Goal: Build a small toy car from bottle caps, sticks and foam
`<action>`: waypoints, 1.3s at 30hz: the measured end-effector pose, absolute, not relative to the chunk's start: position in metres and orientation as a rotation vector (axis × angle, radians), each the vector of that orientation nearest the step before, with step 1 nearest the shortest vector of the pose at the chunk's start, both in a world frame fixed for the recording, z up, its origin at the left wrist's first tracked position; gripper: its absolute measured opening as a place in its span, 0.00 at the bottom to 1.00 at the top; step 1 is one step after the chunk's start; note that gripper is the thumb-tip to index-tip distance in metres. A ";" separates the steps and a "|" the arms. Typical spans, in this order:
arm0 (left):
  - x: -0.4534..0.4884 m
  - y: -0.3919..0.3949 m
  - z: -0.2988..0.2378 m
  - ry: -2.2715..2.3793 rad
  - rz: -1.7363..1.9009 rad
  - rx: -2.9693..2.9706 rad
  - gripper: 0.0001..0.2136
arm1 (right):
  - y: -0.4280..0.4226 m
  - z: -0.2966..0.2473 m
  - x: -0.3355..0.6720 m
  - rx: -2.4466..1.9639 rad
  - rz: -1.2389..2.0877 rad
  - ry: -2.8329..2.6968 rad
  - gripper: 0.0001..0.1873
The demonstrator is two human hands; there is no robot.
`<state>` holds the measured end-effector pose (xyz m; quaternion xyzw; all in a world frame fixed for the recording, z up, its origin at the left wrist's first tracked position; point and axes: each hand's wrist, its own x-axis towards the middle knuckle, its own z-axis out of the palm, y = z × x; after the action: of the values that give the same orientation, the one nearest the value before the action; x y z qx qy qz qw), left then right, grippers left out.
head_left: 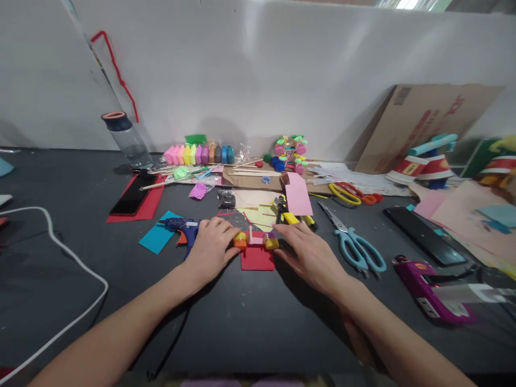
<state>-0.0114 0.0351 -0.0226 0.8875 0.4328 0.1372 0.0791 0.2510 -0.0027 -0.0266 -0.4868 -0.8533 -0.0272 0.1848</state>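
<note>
Between my two hands is a small craft piece, a pink strip [257, 241] with an orange and yellow block [240, 241] at its left end and a yellow and purple block [271, 241] at its right. My left hand [213, 242] pinches the left block between thumb and fingers. On the other side, the thumb and index finger of my right hand [308, 250] close on the right block. A short pale stick stands up near the strip's middle. Under it lies a red square [257, 262]. A blue glue gun [181, 223] lies beside my left hand, partly hidden by it.
Blue-handled scissors [358, 247], a black phone [423, 234] and a purple device [433, 295] lie to the right. Farther back are coloured clay packs [199, 155], a decorated model [290, 153] and a water bottle [131, 142]. A white cable [76, 258] curves at the left.
</note>
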 end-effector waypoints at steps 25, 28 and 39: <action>-0.021 0.038 -0.018 1.327 0.714 2.674 0.17 | 0.002 -0.025 0.260 -1.453 -0.072 -2.181 0.17; -0.030 0.041 -0.010 1.388 0.905 2.656 0.12 | 0.004 -0.021 0.283 -1.650 -0.189 -1.983 0.17; -0.038 0.049 -0.013 1.365 1.080 2.729 0.06 | 0.008 -0.049 0.289 -1.999 -0.234 -2.143 0.15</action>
<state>-0.0379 0.0493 -0.0128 0.8422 0.4213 0.3331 -0.0477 0.2888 0.0078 -0.0490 -0.6765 -0.7253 -0.0790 0.1006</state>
